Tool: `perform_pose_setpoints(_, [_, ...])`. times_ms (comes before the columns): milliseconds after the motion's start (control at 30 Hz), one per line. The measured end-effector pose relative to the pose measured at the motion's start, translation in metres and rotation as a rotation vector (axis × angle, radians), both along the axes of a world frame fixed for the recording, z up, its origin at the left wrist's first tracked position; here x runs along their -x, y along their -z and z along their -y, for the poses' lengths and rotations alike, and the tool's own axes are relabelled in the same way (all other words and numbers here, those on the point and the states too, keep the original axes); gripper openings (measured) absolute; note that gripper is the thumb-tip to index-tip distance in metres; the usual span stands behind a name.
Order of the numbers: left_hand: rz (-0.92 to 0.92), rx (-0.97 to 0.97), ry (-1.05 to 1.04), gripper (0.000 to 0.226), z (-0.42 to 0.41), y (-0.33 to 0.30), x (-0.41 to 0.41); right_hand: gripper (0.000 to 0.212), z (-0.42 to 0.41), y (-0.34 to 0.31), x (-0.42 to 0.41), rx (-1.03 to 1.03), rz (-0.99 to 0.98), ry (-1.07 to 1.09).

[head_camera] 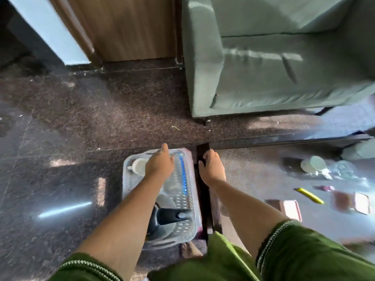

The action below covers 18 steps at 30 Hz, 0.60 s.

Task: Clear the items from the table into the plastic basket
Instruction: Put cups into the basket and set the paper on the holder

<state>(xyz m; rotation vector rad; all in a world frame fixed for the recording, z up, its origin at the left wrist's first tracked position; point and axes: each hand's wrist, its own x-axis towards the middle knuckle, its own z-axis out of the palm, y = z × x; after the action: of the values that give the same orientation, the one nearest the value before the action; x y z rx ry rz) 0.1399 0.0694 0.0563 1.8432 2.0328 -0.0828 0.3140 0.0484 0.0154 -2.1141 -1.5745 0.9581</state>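
A clear plastic basket (190,201) stands on the dark floor, just left of the table. It holds a white bottle (138,165), a blue strip (183,175) and a black-handled grey appliance (168,218). My left hand (160,163) hovers over the basket's far end with fingers stretched out and nothing in it. My right hand (212,169) lies on the dark frame (203,191) at the table's left edge, fingers curled over it. On the glossy table top (253,175) lie a yellow pen (309,195), round lids (313,164) and pink-edged cards (290,208).
A grey-green sofa (274,67) stands beyond the table. A wooden panel (132,27) and a pale wall corner (46,31) are at the back left. Crumpled clear plastic (345,169) lies on the table's right. My bare foot (190,250) is beside the basket.
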Motion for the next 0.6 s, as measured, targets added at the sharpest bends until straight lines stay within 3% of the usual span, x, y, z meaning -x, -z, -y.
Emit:
perform_pose_setpoints(133, [0.123, -0.001, 0.108, 0.038, 0.016, -0.01, -0.083, 0.024, 0.02, -0.006, -0.076, 0.022, 0.019, 0.161])
perform_pose_setpoints(333, [0.107, 0.072, 0.26, 0.047, 0.05, 0.01, -0.2, 0.024, 0.066, 0.004, -0.195, 0.051, 0.017, 0.344])
perform_pose_setpoints(600, [0.489, 0.391, 0.059, 0.062, 0.078, 0.046, -0.371, 0.037, 0.1, 0.017, -0.362, 0.109, -0.003, 0.481])
